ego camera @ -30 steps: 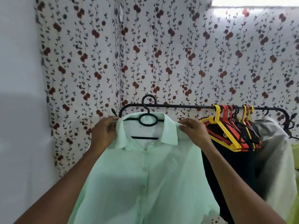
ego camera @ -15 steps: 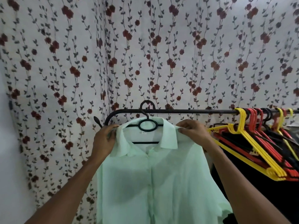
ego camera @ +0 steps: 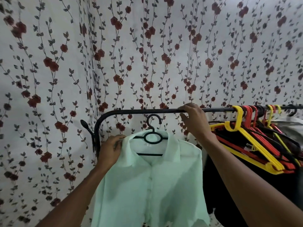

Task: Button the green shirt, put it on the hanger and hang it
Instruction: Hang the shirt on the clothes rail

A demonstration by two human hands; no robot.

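Mint-green shirt — black hanger — red-flowered curtain.

Left hand raised beside the left shoulder of the pale green buttoned shirt, fingers curled, pinching the fabric there. Left forearm rises from lower left. Right hand up and to the right of the shirt's collar, fingers hooked over the black metal rail. Right forearm bare, reaching up from lower right.

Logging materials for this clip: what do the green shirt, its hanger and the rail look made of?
Green shirt: thin woven fabric, slightly sheer, since the hanger shows through it. Hanger: black, probably moulded plastic, matte. Rail: dark round tube, likely painted metal.
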